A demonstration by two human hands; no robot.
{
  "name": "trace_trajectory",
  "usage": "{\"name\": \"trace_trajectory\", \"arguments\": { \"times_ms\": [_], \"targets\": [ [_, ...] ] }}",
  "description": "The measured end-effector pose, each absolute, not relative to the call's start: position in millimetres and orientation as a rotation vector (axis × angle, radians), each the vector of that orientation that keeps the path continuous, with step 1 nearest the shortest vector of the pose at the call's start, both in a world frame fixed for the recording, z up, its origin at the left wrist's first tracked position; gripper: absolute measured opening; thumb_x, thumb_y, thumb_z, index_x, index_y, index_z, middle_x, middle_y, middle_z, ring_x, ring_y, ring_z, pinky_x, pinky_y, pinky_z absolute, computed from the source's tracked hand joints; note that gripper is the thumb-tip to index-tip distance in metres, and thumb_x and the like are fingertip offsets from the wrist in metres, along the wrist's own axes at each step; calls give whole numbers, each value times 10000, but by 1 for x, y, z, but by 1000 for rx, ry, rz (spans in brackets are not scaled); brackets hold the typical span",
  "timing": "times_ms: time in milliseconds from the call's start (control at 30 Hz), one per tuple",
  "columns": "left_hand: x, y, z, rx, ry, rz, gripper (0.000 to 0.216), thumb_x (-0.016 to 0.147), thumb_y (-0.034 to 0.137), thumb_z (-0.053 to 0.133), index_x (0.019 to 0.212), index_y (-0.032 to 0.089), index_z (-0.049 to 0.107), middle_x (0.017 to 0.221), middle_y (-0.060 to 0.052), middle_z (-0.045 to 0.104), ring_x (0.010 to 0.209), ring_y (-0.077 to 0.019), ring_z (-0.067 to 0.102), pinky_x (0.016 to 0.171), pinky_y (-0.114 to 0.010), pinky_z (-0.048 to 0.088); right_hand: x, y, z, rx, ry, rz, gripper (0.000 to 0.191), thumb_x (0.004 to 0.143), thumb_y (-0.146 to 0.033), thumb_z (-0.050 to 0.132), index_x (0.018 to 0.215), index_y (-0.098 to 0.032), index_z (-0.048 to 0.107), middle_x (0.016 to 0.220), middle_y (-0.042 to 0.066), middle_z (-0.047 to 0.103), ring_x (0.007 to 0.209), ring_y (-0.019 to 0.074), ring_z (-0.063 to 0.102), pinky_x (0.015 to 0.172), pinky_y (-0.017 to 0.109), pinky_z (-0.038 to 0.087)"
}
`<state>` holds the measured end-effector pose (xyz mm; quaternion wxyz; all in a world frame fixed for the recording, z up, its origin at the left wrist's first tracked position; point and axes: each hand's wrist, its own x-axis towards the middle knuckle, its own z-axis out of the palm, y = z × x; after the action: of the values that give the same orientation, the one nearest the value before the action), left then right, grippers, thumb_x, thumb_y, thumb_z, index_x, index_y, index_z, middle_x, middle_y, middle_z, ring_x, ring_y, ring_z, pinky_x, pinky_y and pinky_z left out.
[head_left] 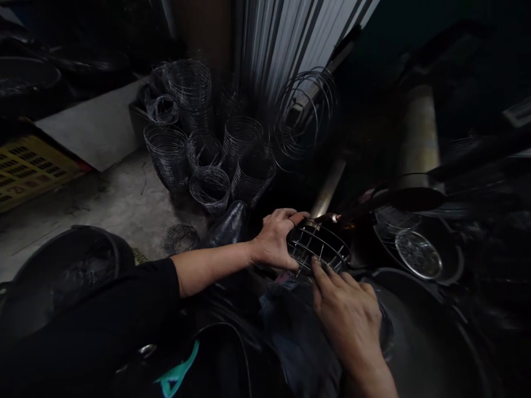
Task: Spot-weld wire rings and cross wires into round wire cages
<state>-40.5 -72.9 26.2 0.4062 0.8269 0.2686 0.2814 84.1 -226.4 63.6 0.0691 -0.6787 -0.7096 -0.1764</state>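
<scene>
A round metal wire basket (323,243), made of hoops and short cross rods, is between my hands right of the middle. My left hand (274,237) grips its left side, thumb at the near edge and fingers over the far side. At the near rim, my right hand (346,304) has its fingertips closed on the wire; part of the grip is hidden. Just beyond the basket, a metal rod or tube (329,188) and a copper-coloured tip (335,218) come close to its far rim.
Several stacks of wire rings (168,152) stand on the floor (136,193) ahead. A loose wire coil (305,116) hangs beyond. Dark tubs (423,331) stand right and left (70,276). A yellow crate (33,166) lies far left. A thick pipe (421,132) hangs at right.
</scene>
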Motion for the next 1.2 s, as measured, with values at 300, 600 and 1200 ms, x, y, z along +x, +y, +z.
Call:
{"name": "trace_trajectory", "arguments": {
  "times_ms": [300,600,1200],
  "targets": [
    [-35,-71,26,2052,687,686,1025,414,446,820,1353,217,478,1287,-129,490,1244,-342,452,1066,-527,372,100,-218,52,-1734,-1959,-282,179,910,-171,554,985,-173,716,727,23,703,644,164,624,606,295,426],
    [-24,-59,28,1978,692,728,1020,403,427,838,1338,207,495,1257,-119,502,1210,-332,476,1051,-526,406,110,-205,56,-1705,-1935,-409,165,887,-138,582,953,-161,731,777,53,730,679,180,651,640,306,478],
    [-5,-46,36,1993,834,670,966,443,424,828,1326,218,494,1254,-94,510,1209,-309,467,1014,-495,431,125,-182,57,-1727,-1924,-498,189,892,-173,563,918,-138,746,712,47,704,608,153,612,630,271,470]
  ]
}}
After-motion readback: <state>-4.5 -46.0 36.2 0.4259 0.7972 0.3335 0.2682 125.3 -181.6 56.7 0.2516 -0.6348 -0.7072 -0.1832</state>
